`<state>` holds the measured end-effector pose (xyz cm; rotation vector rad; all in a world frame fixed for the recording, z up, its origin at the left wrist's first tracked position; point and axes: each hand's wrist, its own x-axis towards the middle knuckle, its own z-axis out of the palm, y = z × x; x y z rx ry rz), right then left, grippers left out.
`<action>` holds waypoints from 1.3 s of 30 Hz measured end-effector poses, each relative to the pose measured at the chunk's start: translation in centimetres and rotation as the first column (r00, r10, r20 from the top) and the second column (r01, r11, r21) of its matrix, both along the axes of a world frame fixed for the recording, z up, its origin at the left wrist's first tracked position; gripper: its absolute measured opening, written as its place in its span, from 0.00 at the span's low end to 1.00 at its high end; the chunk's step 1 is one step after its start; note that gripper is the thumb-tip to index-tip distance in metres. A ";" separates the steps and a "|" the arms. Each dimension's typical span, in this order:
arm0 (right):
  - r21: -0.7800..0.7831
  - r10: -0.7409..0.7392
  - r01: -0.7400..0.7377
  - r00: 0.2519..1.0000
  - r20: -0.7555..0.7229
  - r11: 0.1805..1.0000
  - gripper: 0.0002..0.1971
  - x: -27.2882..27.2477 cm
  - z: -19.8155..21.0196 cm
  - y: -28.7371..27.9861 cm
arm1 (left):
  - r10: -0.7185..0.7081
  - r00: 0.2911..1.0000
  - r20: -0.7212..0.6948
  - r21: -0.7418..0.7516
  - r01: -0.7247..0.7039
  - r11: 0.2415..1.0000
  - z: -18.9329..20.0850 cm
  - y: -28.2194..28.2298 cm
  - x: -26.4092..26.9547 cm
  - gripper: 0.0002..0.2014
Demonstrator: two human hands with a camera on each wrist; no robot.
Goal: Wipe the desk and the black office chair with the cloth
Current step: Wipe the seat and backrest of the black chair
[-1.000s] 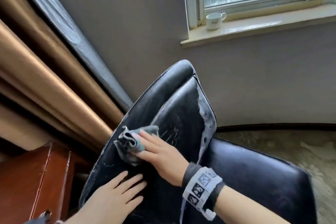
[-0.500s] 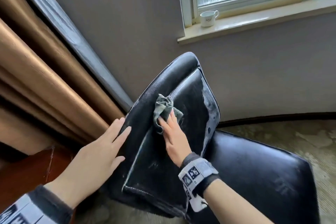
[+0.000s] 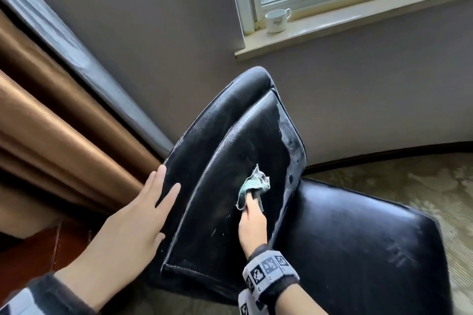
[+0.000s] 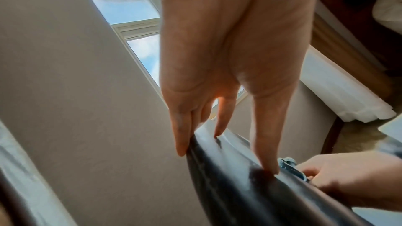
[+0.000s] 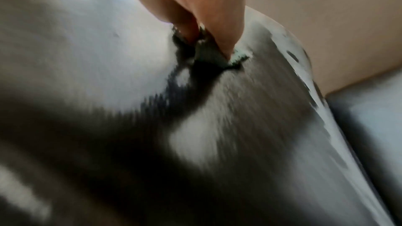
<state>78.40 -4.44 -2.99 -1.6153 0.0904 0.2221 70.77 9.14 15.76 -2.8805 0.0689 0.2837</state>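
Observation:
The black office chair's backrest point(image 3: 230, 135) leans toward me, with its seat point(image 3: 358, 238) to the right. My left hand point(image 3: 153, 202) lies flat with straight fingers on the backrest's left edge; the left wrist view shows its fingertips point(image 4: 267, 166) pressing the black leather point(image 4: 239, 195). My right hand point(image 3: 252, 217) holds a crumpled teal-grey cloth point(image 3: 256, 181) and presses it on the inner panel near the right seam. In the left wrist view its fingers point(image 4: 348, 178) curl round the cloth point(image 4: 289, 166). The blurred right wrist view has the fingers point(image 5: 208, 23) pushing the cloth point(image 5: 208, 57) onto the leather point(image 5: 261, 109).
A reddish wooden desk corner point(image 3: 38, 250) shows at lower left, below brown curtains point(image 3: 51, 135). A white cup point(image 3: 276, 20) stands on the window sill point(image 3: 358, 23) behind the chair. Patterned carpet point(image 3: 409, 181) spreads to the right.
My right hand has carried the cloth from the backrest's left side up to its top and then down toward the right seam. The left hand moved up onto the left edge and stays there.

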 end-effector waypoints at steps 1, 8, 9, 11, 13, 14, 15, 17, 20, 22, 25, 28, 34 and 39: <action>0.027 -0.005 0.004 0.999 0.037 1.000 0.23 0.4 0.6 0.0 | 0.010 1.000 -0.012 -0.056 -0.011 0.998 0.4 -0.4 0.5 0.55; 0.052 0.017 -0.020 0.999 0.051 0.998 0.29 -0.7 0.7 0.6 | 0.049 0.999 -0.006 0.015 -0.049 0.999 0.1 -2.6 4.3 0.46; 0.043 0.013 -0.012 1.000 -0.014 0.999 0.27 -2.2 -0.3 0.5 | 0.051 0.998 -0.031 0.089 -0.048 0.995 -0.1 -2.8 4.1 0.46; 0.063 0.013 -0.012 1.000 -0.012 0.998 0.22 -4.2 -1.1 0.5 | 0.034 0.998 -0.051 0.187 -0.024 0.982 -0.3 -3.1 3.6 0.45; 0.117 0.005 -0.016 0.996 0.090 0.993 0.21 -4.5 0.3 1.2 | 0.029 0.998 -0.048 0.199 -0.019 0.980 -0.2 -3.4 3.7 0.43; 0.119 0.037 -0.060 0.981 0.192 0.991 0.24 -4.6 1.4 1.6 | 0.028 0.999 -0.044 0.199 -0.018 0.980 -0.2 -3.5 3.7 0.42; 0.088 0.087 -0.118 0.952 0.294 0.989 0.30 -5.0 2.4 2.0 | 0.031 0.999 -0.042 0.198 -0.022 0.980 -0.1 -3.6 3.8 0.41; -0.012 0.157 -0.167 0.898 0.410 0.986 0.42 -6.4 2.0 2.2 | 0.035 0.998 -0.048 0.201 -0.024 0.979 -0.1 -3.6 3.8 0.41; -0.150 0.169 -0.123 0.920 0.353 0.981 0.51 -8.0 -2.7 1.1 | 0.044 0.998 -0.050 0.225 -0.031 0.974 -0.5 -3.5 3.8 0.42; -0.196 0.179 -0.133 0.955 0.237 0.971 0.49 -8.0 -4.3 0.3 | 0.035 0.999 0.007 0.237 -0.035 0.971 -0.9 -3.3 3.8 0.45; -0.034 0.091 -0.086 0.974 0.208 0.996 0.36 -6.4 -1.6 0.6 | 0.081 0.996 0.038 0.264 -0.088 0.961 -1.0 -2.9 3.9 0.50; -0.016 0.124 -0.129 0.901 0.416 0.992 0.38 -4.6 3.5 2.3 | -0.001 0.999 0.040 0.270 -0.010 0.963 -1.2 -2.6 4.3 0.51; -0.125 0.063 -0.022 0.939 0.338 0.992 0.43 -6.6 -1.3 2.6 | 0.048 0.999 0.017 0.243 -0.051 0.969 -0.9 -3.4 4.2 0.51; -0.211 0.165 -0.155 0.986 0.032 0.965 0.30 -8.0 -4.8 0.3 | 0.017 0.999 0.042 0.290 -0.028 0.957 -1.7 -3.6 4.0 0.44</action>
